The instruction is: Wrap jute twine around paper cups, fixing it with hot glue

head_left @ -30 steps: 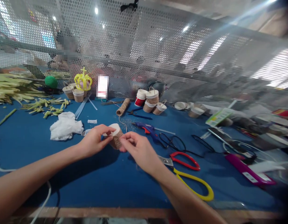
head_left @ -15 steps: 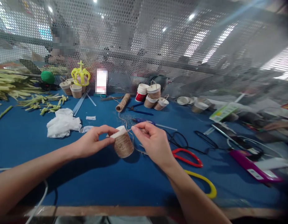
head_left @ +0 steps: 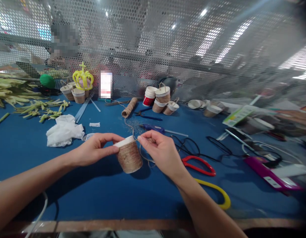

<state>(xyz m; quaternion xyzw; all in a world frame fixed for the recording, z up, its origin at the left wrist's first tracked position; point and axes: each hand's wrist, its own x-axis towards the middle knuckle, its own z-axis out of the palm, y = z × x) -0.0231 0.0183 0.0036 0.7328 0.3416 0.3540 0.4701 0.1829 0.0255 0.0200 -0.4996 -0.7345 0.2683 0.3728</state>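
A small white paper cup, wrapped in brown twine up to just below its white rim, is tilted over the blue table. My left hand grips its rim, thumb outside and fingers at the mouth. At the rim's right side, my right hand pinches the jute twine between thumb and fingertips. The strand runs back to a twine roll lying behind the cup. Just beyond my right hand lies a blue glue gun with a clear stick in it.
Scissors with a red handle and a yellow handle lie beside my right forearm. Pliers and several wrapped cups stand farther back. White crumpled cloth lies left; a purple box and cables are right.
The cup has tilted and turned slightly, showing more of its wrapped side and base. My right hand has shifted slightly left, still pinching the twine at the rim.
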